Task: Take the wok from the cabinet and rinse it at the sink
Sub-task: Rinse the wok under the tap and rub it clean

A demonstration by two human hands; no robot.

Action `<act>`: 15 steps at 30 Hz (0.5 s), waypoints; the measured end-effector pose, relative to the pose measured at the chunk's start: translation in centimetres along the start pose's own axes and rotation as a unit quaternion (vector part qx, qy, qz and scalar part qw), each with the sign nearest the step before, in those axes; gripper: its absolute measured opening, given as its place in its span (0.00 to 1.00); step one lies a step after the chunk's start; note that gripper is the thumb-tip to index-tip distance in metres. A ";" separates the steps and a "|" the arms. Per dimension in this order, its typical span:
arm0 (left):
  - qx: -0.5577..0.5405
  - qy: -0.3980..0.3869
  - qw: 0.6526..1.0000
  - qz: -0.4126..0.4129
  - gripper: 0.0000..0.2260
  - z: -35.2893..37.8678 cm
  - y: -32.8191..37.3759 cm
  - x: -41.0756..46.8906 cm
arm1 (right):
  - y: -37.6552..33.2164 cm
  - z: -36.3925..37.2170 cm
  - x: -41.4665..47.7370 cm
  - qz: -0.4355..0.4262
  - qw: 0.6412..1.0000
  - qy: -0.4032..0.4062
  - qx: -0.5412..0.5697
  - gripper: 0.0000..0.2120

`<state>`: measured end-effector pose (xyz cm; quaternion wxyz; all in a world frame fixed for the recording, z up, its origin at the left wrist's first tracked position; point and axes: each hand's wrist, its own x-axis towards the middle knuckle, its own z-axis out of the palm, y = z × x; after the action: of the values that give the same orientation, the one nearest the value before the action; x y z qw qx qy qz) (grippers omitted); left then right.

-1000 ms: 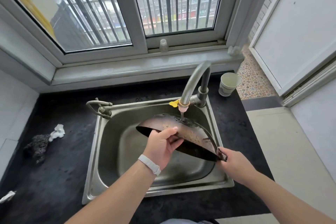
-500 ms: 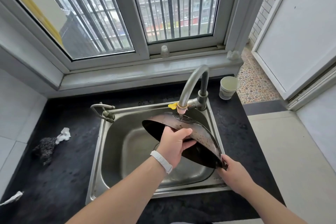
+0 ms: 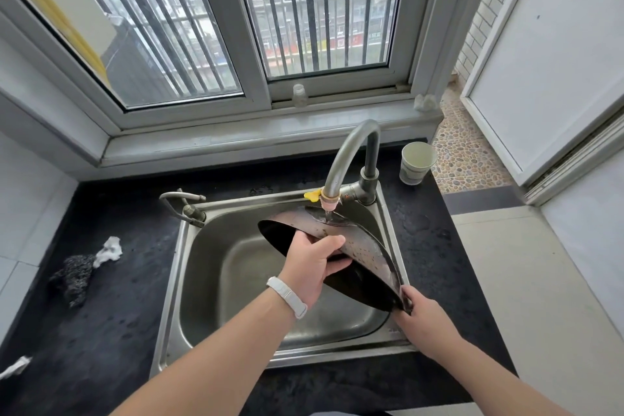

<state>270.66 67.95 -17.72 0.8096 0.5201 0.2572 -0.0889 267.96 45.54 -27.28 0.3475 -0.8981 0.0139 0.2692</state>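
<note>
As tap (image 3: 351,152) wets wok (image 3: 366,246), tilted w/in sink (image 3: 229,267)

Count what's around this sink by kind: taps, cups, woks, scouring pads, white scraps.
Taps: 2, tall tap, small tap
Cups: 1, paper cup
Woks: 1, wok
Scouring pads: 1, scouring pad
White scraps: 2, upper scrap, lower scrap
Total: 7

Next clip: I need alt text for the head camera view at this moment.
Two hands hold a wok tilted over a steel sink, the left hand gripping its rim and the right hand its handle, while water from the curved faucet lands on it. A paper cup and a scouring pad sit on the dark counter.
</note>
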 end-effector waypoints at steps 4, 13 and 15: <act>0.003 0.030 1.000 0.003 0.16 -1.1 -0.6 -0.3 | -0.3 0.2 -0.1 -0.003 1.000 -0.011 -0.018 0.02; -0.034 0.083 0.996 0.008 0.12 -4.1 0.3 -0.5 | -4.2 1.9 1.0 -0.002 0.997 -0.051 -0.064 0.04; -0.033 0.072 0.997 0.017 0.11 -5.0 0.9 -0.6 | -5.4 2.2 1.1 0.001 0.997 -0.064 -0.053 0.06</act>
<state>268.94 72.68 -18.34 0.8070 0.5024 0.3090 -0.0286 269.01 51.26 -25.85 0.2997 -0.8961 -0.0217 0.3268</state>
